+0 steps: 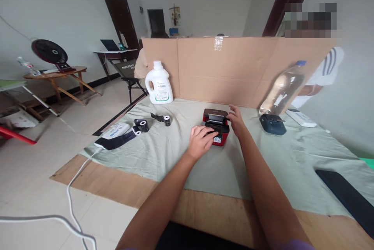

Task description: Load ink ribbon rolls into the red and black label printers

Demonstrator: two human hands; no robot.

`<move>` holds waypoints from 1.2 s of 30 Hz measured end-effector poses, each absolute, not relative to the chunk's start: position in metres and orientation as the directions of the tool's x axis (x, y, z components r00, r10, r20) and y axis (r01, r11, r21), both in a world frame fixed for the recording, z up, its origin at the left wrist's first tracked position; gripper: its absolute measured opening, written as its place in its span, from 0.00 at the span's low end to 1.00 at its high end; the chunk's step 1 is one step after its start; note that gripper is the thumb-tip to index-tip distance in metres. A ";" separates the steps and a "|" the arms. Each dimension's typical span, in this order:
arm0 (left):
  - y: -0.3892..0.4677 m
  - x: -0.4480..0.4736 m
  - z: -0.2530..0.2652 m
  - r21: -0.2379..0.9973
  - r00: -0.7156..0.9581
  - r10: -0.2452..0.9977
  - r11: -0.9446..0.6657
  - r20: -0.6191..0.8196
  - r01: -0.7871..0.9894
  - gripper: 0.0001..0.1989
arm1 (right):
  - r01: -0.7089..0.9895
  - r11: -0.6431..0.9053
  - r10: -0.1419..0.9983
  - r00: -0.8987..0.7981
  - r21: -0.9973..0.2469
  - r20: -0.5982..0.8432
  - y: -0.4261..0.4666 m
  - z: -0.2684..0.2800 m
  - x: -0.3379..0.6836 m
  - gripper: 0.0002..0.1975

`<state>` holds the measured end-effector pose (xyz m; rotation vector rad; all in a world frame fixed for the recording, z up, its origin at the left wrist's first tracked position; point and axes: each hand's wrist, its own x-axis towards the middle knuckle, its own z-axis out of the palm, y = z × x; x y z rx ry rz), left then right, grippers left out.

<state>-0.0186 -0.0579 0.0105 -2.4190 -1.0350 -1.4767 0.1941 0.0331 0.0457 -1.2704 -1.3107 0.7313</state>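
A small red and black printer point(224, 139) stands on the cloth in front of me, its dark lid point(215, 112) raised at the back. My left hand point(201, 140) reaches over the printer's front left, fingers stretched out across the black inside; what lies under the fingertips is partly hidden. At the printer's right side is my right hand point(236, 122), fingers apart, the nearest fingertips at the lid's right edge. Left of the printer lie a roll of black ribbon point(166, 120) and another black roll point(142, 125) with a loose strip.
A white jug point(159, 84) stands at the back left before a cardboard screen point(222, 71). To the right are a dark device point(272, 124), a large clear bottle point(283, 88) and a black phone-like slab point(347, 199). A white power strip point(117, 130) lies left. Behind the screen, a person's sleeve point(331, 65) shows.
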 end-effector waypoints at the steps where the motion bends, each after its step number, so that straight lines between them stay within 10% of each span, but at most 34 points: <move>1: -0.058 -0.018 0.012 0.242 0.287 0.495 -0.755 0.820 0.609 0.15 | 0.233 0.217 0.954 0.153 -0.948 0.256 0.030 0.039 0.194 0.39; 11: -0.055 -0.025 0.022 0.398 0.063 0.576 -0.636 0.815 0.661 0.20 | -0.152 0.152 0.981 -0.100 -0.977 0.169 0.013 0.029 0.186 0.36; 20: 0.009 -0.124 0.015 0.708 -0.566 0.673 0.088 0.476 0.701 0.32 | -0.399 0.156 0.986 0.014 -0.904 0.164 0.013 0.009 0.177 0.26; 28: 0.029 -0.154 -0.004 0.666 -0.474 0.796 0.123 0.377 0.735 0.15 | -0.345 0.232 0.971 0.135 -0.910 0.196 0.014 -0.005 0.173 0.23; 36: -0.007 -0.168 0.010 0.535 -0.240 0.824 -0.089 0.513 0.840 0.31 | -0.297 0.188 0.978 0.147 -0.936 0.149 0.011 -0.005 0.175 0.24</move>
